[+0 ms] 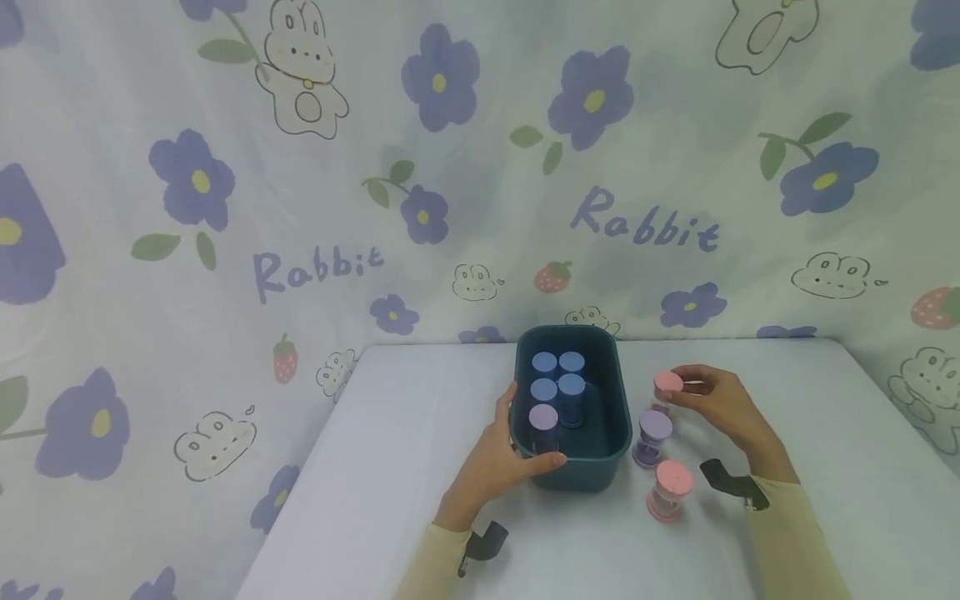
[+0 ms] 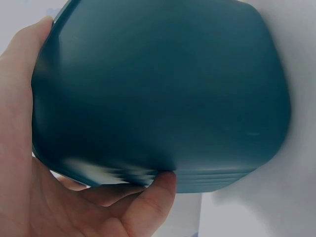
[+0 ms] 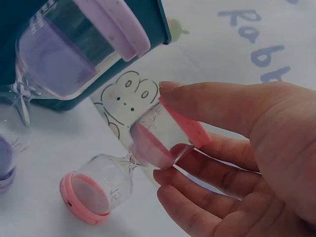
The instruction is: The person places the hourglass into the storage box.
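Note:
A dark teal plastic bin [image 1: 576, 475] stands on the table, and my left hand [image 1: 491, 460] grips its near left corner, thumb over the front rim and fingers along the left side. My right hand [image 1: 716, 406] holds a pink-capped hourglass [image 3: 154, 136] by its upper cap, thumb on one side and fingers on the other. Pink sand shows in its upper bulb. Right of the bin a purple hourglass [image 1: 655, 429] stands upright, with another pink hourglass [image 1: 672, 483] nearer to me. Inside the bin are several blue-capped hourglasses [image 1: 572, 385] and one purple-capped hourglass [image 1: 543, 417].
The white table [image 1: 390, 467] runs back to a hanging cloth [image 1: 495, 150] printed with rabbits, flowers and strawberries. The bin's far end is near the table's back edge. Dark straps [image 1: 735, 485] sit at the cuffs of my beige sleeves.

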`<state>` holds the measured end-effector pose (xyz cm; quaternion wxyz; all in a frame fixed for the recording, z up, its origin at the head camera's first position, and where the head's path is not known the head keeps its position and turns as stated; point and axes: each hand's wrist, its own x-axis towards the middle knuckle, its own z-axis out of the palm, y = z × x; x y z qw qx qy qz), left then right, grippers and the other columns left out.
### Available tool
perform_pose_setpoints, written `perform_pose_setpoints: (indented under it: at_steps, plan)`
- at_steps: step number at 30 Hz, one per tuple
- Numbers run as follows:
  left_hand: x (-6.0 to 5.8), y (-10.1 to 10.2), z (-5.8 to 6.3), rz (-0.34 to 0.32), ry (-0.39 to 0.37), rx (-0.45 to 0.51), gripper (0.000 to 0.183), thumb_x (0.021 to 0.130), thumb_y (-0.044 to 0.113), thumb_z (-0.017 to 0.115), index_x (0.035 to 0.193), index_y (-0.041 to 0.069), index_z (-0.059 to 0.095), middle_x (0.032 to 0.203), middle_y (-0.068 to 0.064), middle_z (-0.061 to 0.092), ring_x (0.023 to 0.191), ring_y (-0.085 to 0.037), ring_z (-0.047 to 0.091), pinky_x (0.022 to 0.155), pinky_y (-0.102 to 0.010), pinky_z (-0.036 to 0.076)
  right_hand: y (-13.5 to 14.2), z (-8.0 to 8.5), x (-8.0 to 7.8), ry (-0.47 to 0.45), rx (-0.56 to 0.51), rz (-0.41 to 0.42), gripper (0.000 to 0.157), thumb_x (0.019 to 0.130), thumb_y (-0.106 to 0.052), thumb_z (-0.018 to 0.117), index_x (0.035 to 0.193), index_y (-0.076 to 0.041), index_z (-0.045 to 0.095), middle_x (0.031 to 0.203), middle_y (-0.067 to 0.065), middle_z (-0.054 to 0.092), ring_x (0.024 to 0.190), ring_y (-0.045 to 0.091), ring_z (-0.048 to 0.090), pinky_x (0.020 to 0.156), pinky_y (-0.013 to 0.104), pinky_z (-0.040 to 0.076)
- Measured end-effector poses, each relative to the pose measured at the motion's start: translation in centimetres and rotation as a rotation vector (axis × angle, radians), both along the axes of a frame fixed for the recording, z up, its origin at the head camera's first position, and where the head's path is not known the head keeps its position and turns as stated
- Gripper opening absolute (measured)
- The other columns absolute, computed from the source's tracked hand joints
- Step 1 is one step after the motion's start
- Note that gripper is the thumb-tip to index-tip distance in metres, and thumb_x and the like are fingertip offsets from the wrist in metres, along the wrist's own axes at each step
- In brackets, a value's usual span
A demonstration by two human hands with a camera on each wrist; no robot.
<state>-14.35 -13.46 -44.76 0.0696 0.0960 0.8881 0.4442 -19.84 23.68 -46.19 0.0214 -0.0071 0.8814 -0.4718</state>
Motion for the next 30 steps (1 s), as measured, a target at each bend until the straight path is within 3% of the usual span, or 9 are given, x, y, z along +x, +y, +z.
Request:
perform_pose_setpoints:
  at_steps: [4, 10, 17, 20, 23, 24, 28, 30]
  plan:
    - [0.0, 0.0, 0.0, 0.0, 0.003, -0.003, 0.129, 0.069, 0.074, 0.083, 0.165, 0.038, 0.005, 0.171, -0.005, 0.031, 0.153, -0.034, 0.04, 0.118, -0.069, 0.038, -0.1, -0.1, 0.0, -0.015, -0.008, -0.003, 0.074, 0.09, -0.049, 0.078, 0.144, -0.003, 0.055, 0.143, 0.026, 0.06, 0.13, 0.043, 0.06, 0.104, 0.06, 0.054]
    - [0.1, -0.1, -0.1, 0.003, -0.002, -0.009, 0.129, 0.069, 0.074, 0.082, 0.165, 0.039, 0.003, 0.171, -0.005, 0.03, 0.153, -0.034, 0.039, 0.118, -0.068, 0.038, -0.2, -0.1, 0.1, -0.01, -0.012, -0.014, 0.072, 0.09, -0.048, 0.078, 0.143, -0.004, 0.056, 0.141, 0.025, 0.062, 0.127, 0.04, 0.062, 0.102, 0.056, 0.056]
    - [0.1, -0.1, -0.3, 0.002, 0.001, -0.004, 0.129, 0.069, 0.074, 0.082, 0.165, 0.04, 0.003, 0.171, -0.005, 0.029, 0.153, -0.033, 0.039, 0.118, -0.068, 0.037, -0.3, -0.1, 0.1, 0.048, 0.004, -0.042, 0.067, 0.091, -0.048, 0.077, 0.139, -0.003, 0.061, 0.135, 0.024, 0.066, 0.123, 0.038, 0.064, 0.093, 0.039, 0.056]
    - [0.1, -0.1, -0.2, 0.004, -0.003, -0.009, 0.129, 0.07, 0.073, 0.083, 0.165, 0.039, 0.003, 0.172, -0.005, 0.029, 0.153, -0.034, 0.039, 0.118, -0.069, 0.037, -0.1, 0.2, 0.3, 0.091, 0.013, -0.058, 0.064, 0.092, -0.048, 0.076, 0.137, -0.005, 0.064, 0.133, 0.022, 0.068, 0.11, 0.015, 0.068, 0.088, 0.028, 0.054]
    - [0.1, -0.1, -0.1, 0.004, -0.009, -0.012, 0.129, 0.07, 0.073, 0.083, 0.165, 0.038, 0.003, 0.172, -0.006, 0.029, 0.153, -0.035, 0.039, 0.117, -0.069, 0.038, 0.1, 0.5, 0.5, 0.118, 0.021, -0.065, 0.061, 0.093, -0.049, 0.075, 0.136, -0.007, 0.065, 0.132, 0.019, 0.069, 0.105, 0.004, 0.063, 0.085, 0.022, 0.052]
    - [0.1, -0.1, 0.0, 0.005, -0.01, -0.012, 0.129, 0.07, 0.073, 0.083, 0.165, 0.037, 0.003, 0.172, -0.006, 0.029, 0.153, -0.035, 0.039, 0.117, -0.069, 0.037, 0.1, 0.6, 0.5, 0.125, 0.022, -0.064, 0.061, 0.092, -0.049, 0.076, 0.136, -0.007, 0.065, 0.133, 0.019, 0.069, 0.106, 0.004, 0.062, 0.086, 0.023, 0.052]
    - [0.1, -0.1, 0.0, 0.003, -0.01, -0.011, 0.13, 0.069, 0.074, 0.082, 0.166, 0.037, 0.003, 0.171, -0.007, 0.029, 0.153, -0.035, 0.039, 0.117, -0.069, 0.038, -0.2, 1.3, 0.9, 0.146, 0.021, -0.066, 0.062, 0.094, -0.047, 0.075, 0.138, -0.006, 0.062, 0.138, 0.02, 0.065, 0.122, 0.033, 0.063, 0.095, 0.042, 0.057]
    - [0.1, -0.1, 0.0, 0.003, -0.006, -0.013, 0.13, 0.069, 0.074, 0.082, 0.166, 0.037, 0.003, 0.171, -0.007, 0.029, 0.153, -0.035, 0.039, 0.117, -0.069, 0.038, -0.2, 1.8, 1.1, 0.157, 0.006, -0.063, 0.062, 0.094, -0.045, 0.075, 0.139, -0.005, 0.062, 0.139, 0.022, 0.064, 0.125, 0.04, 0.061, 0.1, 0.053, 0.056]
